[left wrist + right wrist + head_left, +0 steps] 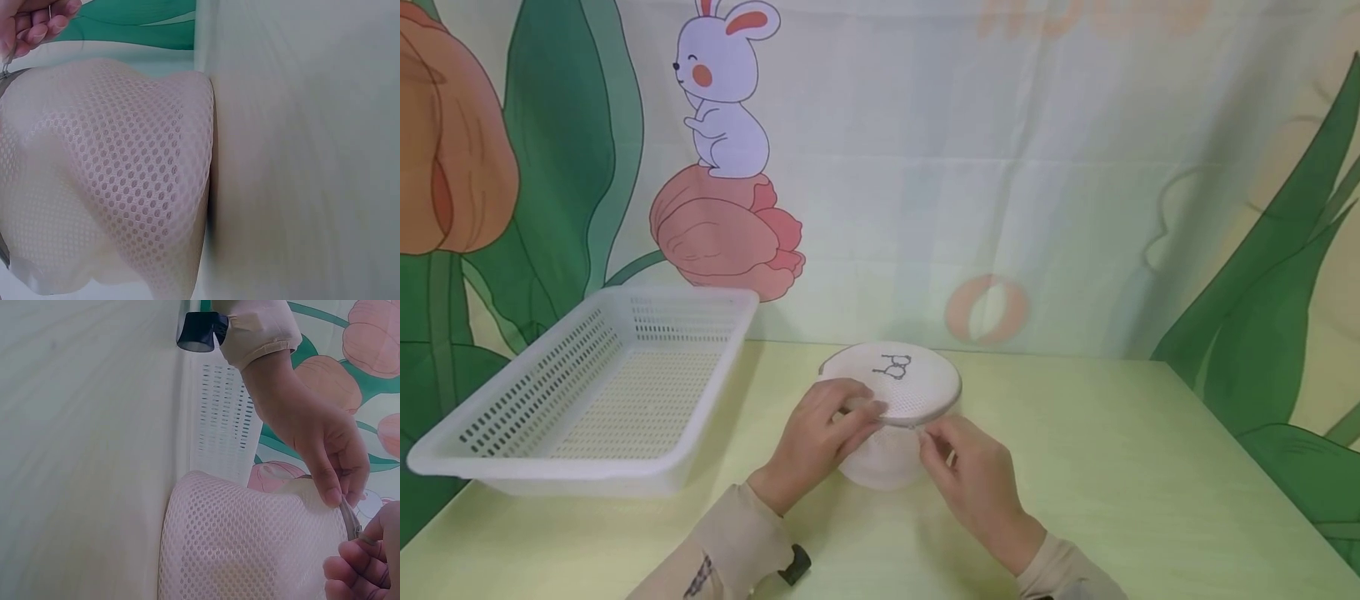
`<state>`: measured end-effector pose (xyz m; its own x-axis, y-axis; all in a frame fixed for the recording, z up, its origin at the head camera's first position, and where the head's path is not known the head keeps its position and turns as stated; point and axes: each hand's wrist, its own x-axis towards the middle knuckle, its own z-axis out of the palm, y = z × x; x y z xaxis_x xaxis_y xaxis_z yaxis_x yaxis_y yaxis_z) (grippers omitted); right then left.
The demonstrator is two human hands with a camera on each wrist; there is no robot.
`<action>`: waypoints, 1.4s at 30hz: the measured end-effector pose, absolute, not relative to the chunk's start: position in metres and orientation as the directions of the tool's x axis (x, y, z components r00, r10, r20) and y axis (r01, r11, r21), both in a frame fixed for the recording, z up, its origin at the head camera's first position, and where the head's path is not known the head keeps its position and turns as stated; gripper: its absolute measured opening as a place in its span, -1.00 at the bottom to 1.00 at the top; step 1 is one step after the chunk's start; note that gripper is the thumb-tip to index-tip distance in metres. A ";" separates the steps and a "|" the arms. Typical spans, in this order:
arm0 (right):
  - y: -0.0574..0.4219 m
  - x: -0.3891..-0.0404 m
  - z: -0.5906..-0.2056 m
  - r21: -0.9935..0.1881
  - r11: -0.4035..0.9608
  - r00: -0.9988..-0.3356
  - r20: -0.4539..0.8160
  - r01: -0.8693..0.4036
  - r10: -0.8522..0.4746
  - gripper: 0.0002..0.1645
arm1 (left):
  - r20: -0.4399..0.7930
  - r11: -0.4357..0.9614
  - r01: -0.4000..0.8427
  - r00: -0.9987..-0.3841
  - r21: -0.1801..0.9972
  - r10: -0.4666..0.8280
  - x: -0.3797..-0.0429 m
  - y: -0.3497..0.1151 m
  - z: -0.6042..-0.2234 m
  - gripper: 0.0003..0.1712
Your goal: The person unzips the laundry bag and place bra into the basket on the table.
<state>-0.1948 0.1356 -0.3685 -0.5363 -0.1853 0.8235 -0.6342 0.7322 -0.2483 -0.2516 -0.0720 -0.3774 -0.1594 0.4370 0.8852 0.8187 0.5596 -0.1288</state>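
A white mesh laundry bag (pixel 880 460), round and upright, stands on the table with its flat top down over the body. Black line drawing marks the top, and a grey zipper (pixel 350 519) runs around its edge. My left hand (pixel 820 433) pinches the front-left rim between thumb and fingers. At the front right, my right hand (pixel 977 475) pinches the small zipper pull, also seen in the left wrist view with its metal loop under the fingers. The mesh side (pixel 137 150) sags inward, and something pale seems to show through it; what it is I cannot tell.
A white plastic basket (pixel 681 471) with slotted walls stands to the left on the light green table (pixel 1112 492). Behind the table hangs a cloth backdrop (pixel 880 208) printed with a rabbit and tulips. A dark band sits at the left sleeve's cuff.
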 end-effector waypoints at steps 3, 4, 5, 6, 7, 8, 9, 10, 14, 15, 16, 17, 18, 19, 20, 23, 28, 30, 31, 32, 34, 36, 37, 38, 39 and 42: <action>0.136 -0.195 -0.368 -0.252 0.733 -0.539 0.822 -0.632 -0.183 -0.88 | 0.885 0.563 0.817 -0.163 -0.127 0.436 -0.252 -0.072 -0.378 -0.74; 0.136 -0.195 -0.368 -0.253 0.734 -0.541 0.821 -0.631 -0.182 -0.88 | 0.885 0.564 0.816 -0.162 -0.128 0.436 -0.252 -0.072 -0.378 -0.74; 0.136 -0.195 -0.368 -0.253 0.734 -0.542 0.820 -0.630 -0.182 -0.88 | 0.884 0.563 0.816 -0.163 -0.128 0.437 -0.252 -0.073 -0.378 -0.74; 0.137 -0.195 -0.368 -0.254 0.735 -0.544 0.819 -0.629 -0.182 -0.88 | 0.884 0.561 0.818 -0.162 -0.128 0.438 -0.252 -0.073 -0.378 -0.74; 0.137 -0.194 -0.368 -0.256 0.735 -0.545 0.819 -0.627 -0.181 -0.88 | 0.885 0.561 0.818 -0.161 -0.128 0.437 -0.252 -0.073 -0.378 -0.74; 0.137 -0.194 -0.367 -0.257 0.736 -0.547 0.818 -0.626 -0.180 -0.88 | 0.886 0.561 0.818 -0.160 -0.129 0.436 -0.253 -0.073 -0.378 -0.73; 0.137 -0.194 -0.367 -0.258 0.738 -0.549 0.817 -0.624 -0.178 -0.88 | 0.887 0.562 0.817 -0.158 -0.130 0.435 -0.253 -0.073 -0.378 -0.72; 0.137 -0.194 -0.367 -0.260 0.738 -0.550 0.817 -0.623 -0.177 -0.87 | 0.887 0.562 0.817 -0.157 -0.129 0.433 -0.253 -0.074 -0.378 -0.72; 0.137 -0.193 -0.366 -0.262 0.741 -0.551 0.816 -0.618 -0.172 -0.87 | 0.891 0.563 0.817 -0.154 -0.128 0.427 -0.253 -0.075 -0.378 -0.72; 0.138 -0.193 -0.366 -0.260 0.742 -0.550 0.817 -0.618 -0.172 -0.88 | 0.891 0.561 0.818 -0.154 -0.128 0.427 -0.253 -0.075 -0.377 -0.72; 0.138 -0.193 -0.366 -0.260 0.741 -0.549 0.818 -0.619 -0.172 -0.88 | 0.891 0.560 0.819 -0.154 -0.127 0.428 -0.254 -0.075 -0.377 -0.73; 0.138 -0.193 -0.366 -0.258 0.742 -0.549 0.818 -0.619 -0.173 -0.88 | 0.891 0.559 0.820 -0.154 -0.127 0.428 -0.254 -0.076 -0.377 -0.73; 0.138 -0.193 -0.365 -0.257 0.742 -0.548 0.819 -0.619 -0.173 -0.88 | 0.890 0.558 0.820 -0.154 -0.127 0.429 -0.254 -0.076 -0.377 -0.74; 0.138 -0.193 -0.365 -0.257 0.741 -0.547 0.819 -0.620 -0.174 -0.88 | 0.889 0.556 0.821 -0.154 -0.128 0.431 -0.254 -0.076 -0.377 -0.75; 0.138 -0.193 -0.365 -0.258 0.740 -0.547 0.819 -0.621 -0.173 -0.88 | 0.888 0.556 0.822 -0.155 -0.127 0.432 -0.254 -0.076 -0.376 -0.75; 0.138 -0.193 -0.364 -0.261 0.740 -0.547 0.820 -0.620 -0.169 -0.86 | 0.888 0.559 0.820 -0.161 -0.123 0.431 -0.254 -0.077 -0.376 -0.78; 0.139 -0.193 -0.364 -0.263 0.738 -0.546 0.821 -0.622 -0.167 -0.85 | 0.887 0.564 0.817 -0.166 -0.121 0.430 -0.254 -0.080 -0.376 -0.80; 0.139 -0.193 -0.364 -0.264 0.738 -0.548 0.820 -0.621 -0.167 -0.86 | 0.886 0.562 0.818 -0.164 -0.123 0.434 -0.254 -0.080 -0.376 -0.80; 0.139 -0.193 -0.364 -0.265 0.738 -0.548 0.819 -0.620 -0.167 -0.86 | 0.886 0.559 0.820 -0.163 -0.124 0.434 -0.254 -0.081 -0.376 -0.79; 0.139 -0.194 -0.365 -0.264 0.739 -0.549 0.819 -0.620 -0.167 -0.86 | 0.886 0.558 0.821 -0.162 -0.123 0.435 -0.254 -0.081 -0.376 -0.79; 0.139 -0.194 -0.365 -0.265 0.741 -0.550 0.819 -0.617 -0.166 -0.86 | 0.886 0.555 0.823 -0.163 -0.121 0.435 -0.254 -0.082 -0.376 -0.78; 0.139 -0.194 -0.365 -0.263 0.743 -0.549 0.819 -0.616 -0.165 -0.86 | 0.887 0.551 0.826 -0.159 -0.121 0.434 -0.255 -0.082 -0.375 -0.79; 0.139 -0.194 -0.366 -0.263 0.744 -0.550 0.819 -0.615 -0.164 -0.86 | 0.886 0.550 0.826 -0.159 -0.122 0.435 -0.255 -0.082 -0.375 -0.79; 0.139 -0.195 -0.366 -0.264 0.744 -0.551 0.818 -0.614 -0.164 -0.86 | 0.886 0.550 0.826 -0.159 -0.123 0.437 -0.255 -0.082 -0.375 -0.79; 0.139 -0.195 -0.366 -0.265 0.744 -0.552 0.818 -0.613 -0.163 -0.87 | 0.885 0.548 0.827 -0.158 -0.123 0.437 -0.255 -0.082 -0.375 -0.80; 0.139 -0.194 -0.365 -0.268 0.746 -0.555 0.816 -0.609 -0.161 -0.86 | 0.887 0.545 0.829 -0.155 -0.122 0.434 -0.256 -0.083 -0.375 -0.81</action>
<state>-0.1942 0.1391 -0.3651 -0.5553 -0.1609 0.8160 -0.6095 0.7463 -0.2676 -0.2564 -0.0833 -0.3753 -0.1548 0.4344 0.8873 0.8294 0.5451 -0.1221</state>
